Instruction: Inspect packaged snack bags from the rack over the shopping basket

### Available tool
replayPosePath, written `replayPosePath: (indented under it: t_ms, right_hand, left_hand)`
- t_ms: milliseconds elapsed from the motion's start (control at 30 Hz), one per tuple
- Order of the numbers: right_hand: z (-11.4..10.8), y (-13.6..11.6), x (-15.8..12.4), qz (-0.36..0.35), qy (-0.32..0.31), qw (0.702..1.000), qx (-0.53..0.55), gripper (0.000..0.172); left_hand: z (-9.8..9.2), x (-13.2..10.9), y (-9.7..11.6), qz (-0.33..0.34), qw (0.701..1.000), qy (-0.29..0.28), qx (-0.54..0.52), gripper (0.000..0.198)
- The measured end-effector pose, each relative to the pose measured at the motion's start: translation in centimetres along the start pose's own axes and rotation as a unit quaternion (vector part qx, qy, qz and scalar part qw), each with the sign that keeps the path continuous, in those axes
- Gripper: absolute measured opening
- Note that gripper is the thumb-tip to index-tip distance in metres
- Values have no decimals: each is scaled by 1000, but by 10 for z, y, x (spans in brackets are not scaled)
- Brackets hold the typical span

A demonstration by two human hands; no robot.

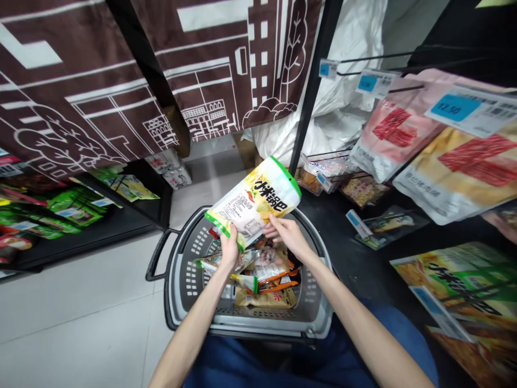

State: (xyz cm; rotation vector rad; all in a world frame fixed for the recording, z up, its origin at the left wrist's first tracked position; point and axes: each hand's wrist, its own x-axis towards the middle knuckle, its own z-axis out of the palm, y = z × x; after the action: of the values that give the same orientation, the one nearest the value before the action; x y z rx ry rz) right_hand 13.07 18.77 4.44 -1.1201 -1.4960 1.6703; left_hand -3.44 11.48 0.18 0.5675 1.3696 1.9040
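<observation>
Here, pinched a yellow snack bag point(258, 198) at its lower corner with the left hand point(229, 250), nipped its bottom edge with the right hand point(287, 235), held it tilted above the grey basket point(181, 272) of packets point(267, 272).

Brown curtain point(121, 81) (white building print); pink packets point(388, 134) hang right; green packets point(72, 213) left

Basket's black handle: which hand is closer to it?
Left. The left hand grips the snack bag at its lower edge, just right of the black handle; the right hand holds the bag farther right.
</observation>
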Motion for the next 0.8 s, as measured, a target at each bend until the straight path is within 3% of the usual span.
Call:
replayPosePath:
  t_ms: [67, 133, 267, 367, 600, 800]
  right_hand:
    - [0, 9, 4, 0, 29, 998, -59, 56]
    - [1, 14, 7, -47, 80, 995, -40, 51]
    - [3, 8, 11, -158, 173, 961, 146, 48]
    - [2, 0, 11, -173, 189, 940, 227, 46]
    - [0, -2, 11, -149, 196, 930, 271, 51]
    - [2, -5, 12, -134, 184, 931, 285, 52]
  left_hand:
    - [5, -4, 3, -70, 992, -23, -105, 60]
    - [8, -8, 7, -125, 979, -67, -144, 67]
    - [7, -18, 9, -177, 961, -191, -89, 77]
    - [4, -23, 1, -193, 946, -261, -18, 75]
    - [-9, -18, -24, -146, 946, -278, 80, 54]
    - [-13, -15, -25, -115, 946, -286, 97, 57]
